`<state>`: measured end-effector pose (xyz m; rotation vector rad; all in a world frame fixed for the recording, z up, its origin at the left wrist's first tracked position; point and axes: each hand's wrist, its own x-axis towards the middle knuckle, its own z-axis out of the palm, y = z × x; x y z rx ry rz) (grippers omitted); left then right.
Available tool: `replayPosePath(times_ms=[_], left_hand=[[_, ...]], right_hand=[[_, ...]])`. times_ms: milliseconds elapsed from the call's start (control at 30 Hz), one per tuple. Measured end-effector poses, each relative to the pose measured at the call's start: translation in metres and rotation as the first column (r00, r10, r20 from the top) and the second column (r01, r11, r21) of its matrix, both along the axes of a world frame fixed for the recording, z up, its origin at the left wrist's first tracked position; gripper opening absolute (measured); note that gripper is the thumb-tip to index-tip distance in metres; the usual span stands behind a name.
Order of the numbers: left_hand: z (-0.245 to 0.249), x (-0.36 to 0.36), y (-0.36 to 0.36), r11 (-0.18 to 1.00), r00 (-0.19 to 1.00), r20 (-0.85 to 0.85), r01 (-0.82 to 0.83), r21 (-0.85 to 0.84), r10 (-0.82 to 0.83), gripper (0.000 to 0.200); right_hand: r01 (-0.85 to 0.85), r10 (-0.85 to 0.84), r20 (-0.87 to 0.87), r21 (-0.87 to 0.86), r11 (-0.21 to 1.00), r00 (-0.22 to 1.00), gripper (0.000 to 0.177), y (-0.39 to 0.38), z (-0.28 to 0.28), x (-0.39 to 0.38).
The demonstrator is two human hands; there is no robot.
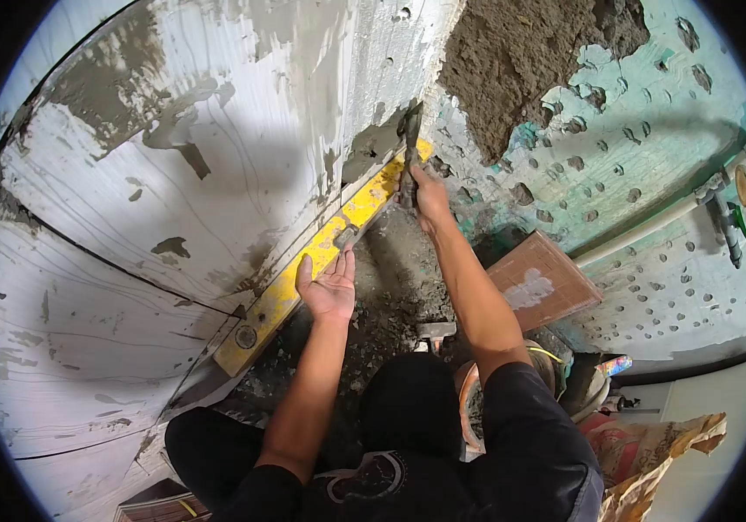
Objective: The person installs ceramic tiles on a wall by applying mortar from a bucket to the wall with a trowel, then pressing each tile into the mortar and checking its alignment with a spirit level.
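Note:
A yellow spirit level (pixel 282 283), spotted with mortar, lies slanted along the foot of the white wall tiles (pixel 243 165). My left hand (pixel 329 291) is palm up at its near edge, with fingers stretched out and the fingertips by a grey, mortar-covered patch at the middle of the level. At the level's far end, my right hand (pixel 430 196) is closed round the handle of a dark, mortar-smeared tool that looks like a trowel (pixel 410 143), seen nearly edge-on. Its tip points to a gap with grey mortar (pixel 371 148) in the corner.
Rough brown mortar (pixel 521 65) covers part of the pitted green wall (pixel 599 174) at right. A brown tile (pixel 542 283) leans below a pale pipe (pixel 638 233). A bucket (pixel 470 400) and a torn paper bag (pixel 651 461) stand at lower right. Loose mortar litters the floor (pixel 303 361).

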<state>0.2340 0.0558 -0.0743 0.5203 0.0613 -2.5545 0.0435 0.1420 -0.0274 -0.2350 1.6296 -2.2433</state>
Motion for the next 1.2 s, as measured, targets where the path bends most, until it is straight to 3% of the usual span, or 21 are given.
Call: replayPosePath(times_ms=[67, 200, 300, 833, 933, 1067, 1133, 1200], left_hand=[[0.000, 0.000, -0.001, 1.000, 1.000, 0.006, -0.002, 0.004, 0.002, 0.054], [-0.003, 0.002, -0.001, 1.000, 1.000, 0.002, 0.002, -0.005, -0.002, 0.054], [0.002, 0.000, 0.001, 1.000, 1.000, 0.016, -0.018, -0.005, 0.019, 0.055], [-0.022, 0.009, -0.003, 0.999, 0.999, 0.022, -0.037, 0.014, 0.037, 0.052], [-0.024, 0.015, -0.004, 0.999, 0.997, 0.062, -0.045, 0.013, 0.044, 0.053], [-0.033, 0.025, -0.006, 1.000, 0.999, 0.045, -0.024, -0.018, 0.024, 0.054], [-0.036, 0.030, -0.007, 0.998, 0.998, 0.061, -0.022, -0.056, 0.025, 0.056], [-0.039, 0.035, -0.007, 0.997, 0.998, 0.059, -0.033, -0.068, 0.037, 0.058]], right_hand=[[-0.080, 0.083, 0.061, -0.046, 0.996, 0.995, 0.017, 0.009, 0.002, -0.004], [-0.008, 0.013, -0.095, 0.057, 0.998, 0.995, 0.017, 0.036, 0.004, -0.012], [0.053, -0.046, -0.077, 0.085, 0.995, 0.996, 0.017, 0.052, 0.002, -0.012], [0.040, -0.034, -0.059, 0.099, 0.994, 0.998, 0.015, 0.064, -0.025, -0.009], [0.019, 0.008, -0.138, 0.192, 0.981, 0.990, 0.016, 0.060, -0.029, -0.022], [0.218, 0.015, -0.488, 0.416, 0.883, 0.873, 0.025, 0.051, -0.052, -0.049], [0.376, 0.039, -0.691, 0.438, 0.816, 0.721, 0.032, 0.045, -0.060, -0.063], [0.327, 0.036, -0.686, 0.391, 0.860, 0.727, 0.035, 0.039, -0.066, -0.073]])
